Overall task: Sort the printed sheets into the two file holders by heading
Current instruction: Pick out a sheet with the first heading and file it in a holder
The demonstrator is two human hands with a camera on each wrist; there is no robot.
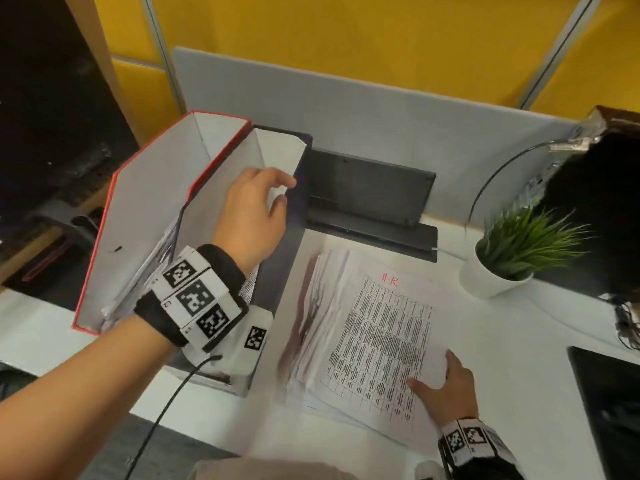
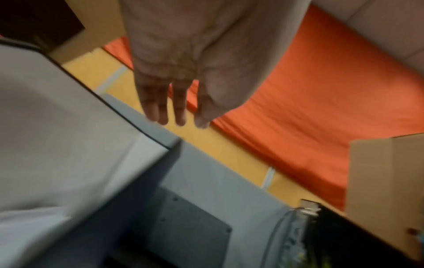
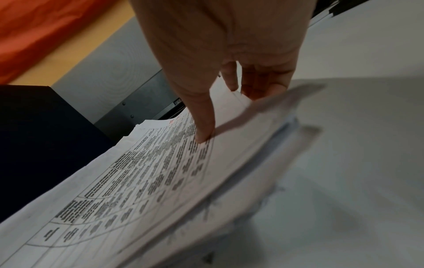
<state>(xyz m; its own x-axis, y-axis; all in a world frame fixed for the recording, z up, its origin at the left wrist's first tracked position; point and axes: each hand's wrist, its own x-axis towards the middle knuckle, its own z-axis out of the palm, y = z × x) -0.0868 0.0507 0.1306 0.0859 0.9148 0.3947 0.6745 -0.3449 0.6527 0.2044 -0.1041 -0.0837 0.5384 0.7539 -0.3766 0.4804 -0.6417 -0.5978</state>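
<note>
A loose stack of printed sheets [image 1: 322,341] lies on the white desk. Its top sheet [image 1: 388,327] carries a table of text under a red "H.R" heading. My right hand [image 1: 446,386] is at the stack's near right corner. In the right wrist view this hand [image 3: 218,113] has its thumb pressed on the top sheet [image 3: 137,181] and its fingers under the raised edge. The red file holder [image 1: 138,216] and the dark file holder [image 1: 291,244] stand side by side on the left, both holding papers. My left hand [image 1: 256,209] hovers over the dark holder, its fingers [image 2: 165,108] straight and holding nothing.
A black device [image 1: 370,188] sits behind the stack against the grey partition [image 1: 346,109]. A potted plant [image 1: 509,258] stands at the right, with a dark bulky object [image 1: 595,202] beyond it. A dark tablet [image 1: 606,393] lies at the near right.
</note>
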